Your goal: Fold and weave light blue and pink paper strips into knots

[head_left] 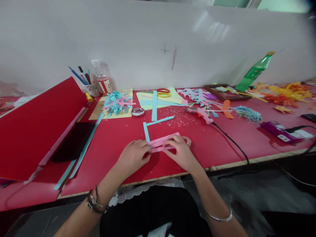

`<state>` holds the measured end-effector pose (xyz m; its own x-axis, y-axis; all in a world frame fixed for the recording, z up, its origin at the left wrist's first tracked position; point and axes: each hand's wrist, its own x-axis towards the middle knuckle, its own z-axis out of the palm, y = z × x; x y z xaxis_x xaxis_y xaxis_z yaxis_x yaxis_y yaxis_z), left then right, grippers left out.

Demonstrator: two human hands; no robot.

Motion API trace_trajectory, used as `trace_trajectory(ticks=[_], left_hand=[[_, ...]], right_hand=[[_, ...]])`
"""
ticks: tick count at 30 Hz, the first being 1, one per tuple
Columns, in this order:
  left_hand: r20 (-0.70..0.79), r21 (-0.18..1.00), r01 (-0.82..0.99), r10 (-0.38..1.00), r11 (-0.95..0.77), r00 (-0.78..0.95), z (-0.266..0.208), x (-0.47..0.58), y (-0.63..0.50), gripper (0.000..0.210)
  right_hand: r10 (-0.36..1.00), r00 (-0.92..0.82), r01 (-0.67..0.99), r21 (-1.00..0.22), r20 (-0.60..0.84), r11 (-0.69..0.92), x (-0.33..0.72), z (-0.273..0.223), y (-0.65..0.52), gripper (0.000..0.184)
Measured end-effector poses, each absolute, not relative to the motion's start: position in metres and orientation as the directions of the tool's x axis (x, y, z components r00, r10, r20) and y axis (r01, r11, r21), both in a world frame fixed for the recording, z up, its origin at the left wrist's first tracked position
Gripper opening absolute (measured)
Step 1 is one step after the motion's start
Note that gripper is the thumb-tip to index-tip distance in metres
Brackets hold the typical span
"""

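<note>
Pink paper strips (158, 142) lie between my two hands near the front edge of the red table. My left hand (136, 154) pinches their left end, its fingertips pressed together on the paper. With thumb and fingers, my right hand (179, 151) grips the strips at the right, and part of the paper there is hidden by the fingers. Just beyond the left hand lies a short light blue paper strip (146, 131). A thin rolled blue paper stick (160, 120) meets its top at an angle.
A pink hot glue gun (203, 115) with a black cord lies right of centre amid paper scraps. Scissors (163, 92) rest on coloured sheets at the back. A red board (39, 128) leans over a black phone (74, 140) at left. A green bottle (255, 72) tilts against the wall.
</note>
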<state>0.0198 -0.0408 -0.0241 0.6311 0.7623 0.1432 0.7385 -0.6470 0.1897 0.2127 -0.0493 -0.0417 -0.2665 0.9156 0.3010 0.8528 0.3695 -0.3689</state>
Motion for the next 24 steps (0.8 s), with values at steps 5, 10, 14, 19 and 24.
trace_trajectory(ticks=[5, 10, 14, 19, 24], left_hand=[[0.207, 0.222, 0.73, 0.763, -0.646, 0.612, -0.035, 0.016, -0.043, 0.013], [0.228, 0.232, 0.73, 0.765, -0.643, 0.602, -0.04, 0.016, -0.047, 0.016], [0.231, 0.215, 0.732, 0.762, -0.646, 0.604, -0.038, 0.017, -0.049, 0.017], [0.23, 0.234, 0.731, 0.767, -0.641, 0.599, -0.039, 0.017, -0.049, 0.019], [0.225, 0.225, 0.732, 0.765, -0.643, 0.603, -0.041, 0.016, -0.05, 0.022]], right_hand=[[0.878, -0.355, 0.869, -0.233, 0.32, 0.436, 0.209, -0.041, -0.05, 0.042], [0.861, -0.443, 0.853, -0.179, 0.25, 0.49, 0.207, -0.042, -0.051, 0.038], [0.869, -0.42, 0.858, -0.197, 0.262, 0.475, 0.207, -0.043, -0.053, 0.037], [0.877, -0.385, 0.876, -0.186, 0.288, 0.446, 0.208, -0.042, -0.056, 0.035], [0.873, -0.388, 0.875, -0.18, 0.295, 0.449, 0.209, -0.042, -0.059, 0.034]])
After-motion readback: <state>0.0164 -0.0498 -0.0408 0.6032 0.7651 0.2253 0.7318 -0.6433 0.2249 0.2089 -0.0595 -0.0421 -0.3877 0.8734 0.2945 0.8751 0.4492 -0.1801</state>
